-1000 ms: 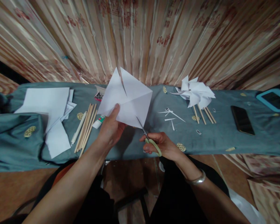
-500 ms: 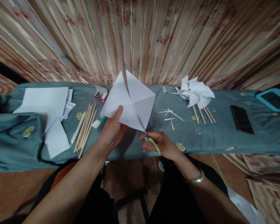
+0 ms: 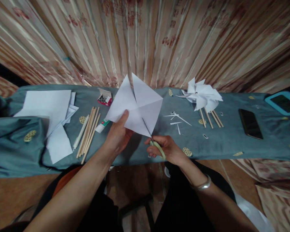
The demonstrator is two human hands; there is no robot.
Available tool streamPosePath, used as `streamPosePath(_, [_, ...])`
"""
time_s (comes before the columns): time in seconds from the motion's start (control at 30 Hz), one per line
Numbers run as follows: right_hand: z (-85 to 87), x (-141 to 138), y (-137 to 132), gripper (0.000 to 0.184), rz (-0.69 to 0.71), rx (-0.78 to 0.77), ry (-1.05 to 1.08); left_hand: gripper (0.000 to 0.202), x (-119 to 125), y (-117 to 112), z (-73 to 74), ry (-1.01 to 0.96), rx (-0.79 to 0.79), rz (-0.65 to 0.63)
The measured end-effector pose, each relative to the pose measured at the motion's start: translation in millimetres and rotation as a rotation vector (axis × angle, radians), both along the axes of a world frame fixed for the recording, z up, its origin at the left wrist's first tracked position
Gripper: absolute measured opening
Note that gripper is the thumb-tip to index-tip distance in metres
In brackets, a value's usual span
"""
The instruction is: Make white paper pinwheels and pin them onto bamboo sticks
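Note:
My left hand point(image 3: 117, 135) pinches a white square of paper point(image 3: 137, 104), thumb on top, and holds it tilted above the table. The sheet shows diagonal creases and a slit at its far corner. My right hand point(image 3: 168, 149) grips pale green-handled scissors point(image 3: 152, 139). Their blades reach into the sheet's near corner along a crease.
A teal cloth point(image 3: 222, 140) covers the long table. Left lie loose white sheets point(image 3: 48, 106), wooden sticks point(image 3: 88, 133), a glue stick point(image 3: 102, 125) and a small pin box point(image 3: 104, 99). Right are finished paper pinwheels point(image 3: 201, 96), paper scraps point(image 3: 177, 120), a dark phone point(image 3: 250, 124) and a blue-cased tablet point(image 3: 284, 103). A curtain hangs behind.
The sheet has shifted slightly right and up in my left hand, and the scissors have advanced a little deeper into its near corner.

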State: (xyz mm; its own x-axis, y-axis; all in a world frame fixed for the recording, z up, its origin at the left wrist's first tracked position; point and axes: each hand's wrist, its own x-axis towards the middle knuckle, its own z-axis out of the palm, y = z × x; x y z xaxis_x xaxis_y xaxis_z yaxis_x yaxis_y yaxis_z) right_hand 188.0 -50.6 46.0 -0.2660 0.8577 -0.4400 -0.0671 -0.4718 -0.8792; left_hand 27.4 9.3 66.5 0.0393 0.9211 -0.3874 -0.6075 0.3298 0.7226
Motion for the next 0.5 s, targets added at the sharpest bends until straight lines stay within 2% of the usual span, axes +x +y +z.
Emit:
streamPosePath(0.27, [-4.9, -2.4, -0.6, 0.041, -0.018, 0.018, 0.019, 0.014, 0.1, -0.1, 3.5, -0.001, -0.023, 0.006])
streamPosePath(0.5, [-2.3, -1.4, 0.0, 0.039, -0.014, 0.055, 0.025, 0.015, 1.9, -3.7, 3.1, 0.009, -0.021, -0.052])
